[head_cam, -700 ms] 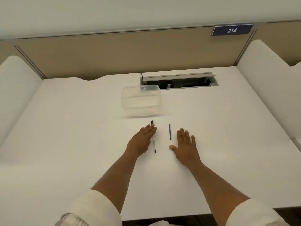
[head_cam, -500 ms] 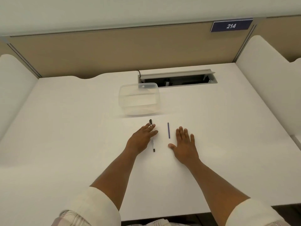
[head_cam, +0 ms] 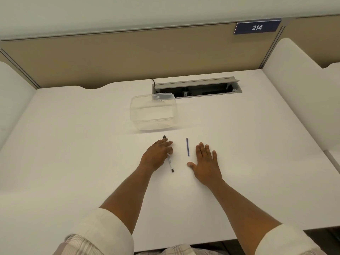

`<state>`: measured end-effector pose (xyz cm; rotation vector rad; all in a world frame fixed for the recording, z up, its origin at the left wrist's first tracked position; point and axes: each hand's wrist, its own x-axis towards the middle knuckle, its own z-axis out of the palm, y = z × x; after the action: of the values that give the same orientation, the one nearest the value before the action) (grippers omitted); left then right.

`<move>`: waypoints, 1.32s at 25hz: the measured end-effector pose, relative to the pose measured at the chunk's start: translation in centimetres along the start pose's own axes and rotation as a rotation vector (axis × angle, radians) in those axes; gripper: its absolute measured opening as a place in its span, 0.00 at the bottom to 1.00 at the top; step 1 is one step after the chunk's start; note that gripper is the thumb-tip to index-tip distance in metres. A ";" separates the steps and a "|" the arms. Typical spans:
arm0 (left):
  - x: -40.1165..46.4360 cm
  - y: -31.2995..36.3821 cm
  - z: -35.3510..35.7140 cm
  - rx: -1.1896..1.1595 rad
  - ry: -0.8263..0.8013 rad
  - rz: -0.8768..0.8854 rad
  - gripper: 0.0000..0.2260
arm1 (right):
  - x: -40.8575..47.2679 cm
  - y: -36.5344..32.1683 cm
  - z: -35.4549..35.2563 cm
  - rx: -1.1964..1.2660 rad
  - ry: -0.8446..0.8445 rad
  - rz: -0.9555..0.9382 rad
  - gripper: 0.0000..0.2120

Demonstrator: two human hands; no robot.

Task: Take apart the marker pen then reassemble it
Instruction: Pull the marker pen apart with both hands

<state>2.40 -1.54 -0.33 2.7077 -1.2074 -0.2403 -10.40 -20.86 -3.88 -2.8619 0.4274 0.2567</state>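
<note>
Fingers of our left hand (head_cam: 157, 155) lie over the pen (head_cam: 170, 161) at centre frame, curling onto its barrel; whether they truly pinch it we cannot tell from up here. Our right hand (head_cam: 206, 162) rests flat on the desk (head_cam: 73, 162), fingers straight and close together, thumb out to the side, holding nothing.

The pen runs up and down the frame, dark tip poking out above our fingertips, dark end below the hand. Just right of it lies the thin blue refill (head_cam: 187, 147), parallel, apart from the pen and just left of our right hand. So the pen looks taken apart, and we judge the rebuild comes next.

To do it well: we lift the barrel firmly, pick the refill up by its middle, line the two up end to end, then slide it straight in without bending it.

Above the pen sits a clear tub (head_cam: 153, 111), near but not touching. Behind that, an open cable hatch (head_cam: 196, 87), and a sign reading 214 (head_cam: 257, 27) at upper right. Nothing blocks either hand.
</note>
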 end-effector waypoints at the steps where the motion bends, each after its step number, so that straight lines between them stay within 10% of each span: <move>1: 0.1 -0.1 0.0 0.003 -0.007 0.002 0.08 | 0.0 0.0 0.0 0.004 0.001 0.000 0.38; 14: -1.4 -0.7 -0.9 -0.018 0.004 -0.129 0.11 | 0.3 0.2 -0.4 0.093 0.134 -0.054 0.44; 21: -1.4 -0.2 -2.8 -0.036 0.127 -0.175 0.07 | 2.0 -2.0 -3.5 0.197 0.395 -0.162 0.23; 33: -2.3 -0.4 -4.3 -0.074 0.244 -0.172 0.05 | 3.8 -5.6 -5.8 0.702 0.020 0.010 0.23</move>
<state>2.07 0.83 3.93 2.6817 -0.8834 0.0244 -4.29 -18.20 2.01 -2.1760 0.4297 0.0571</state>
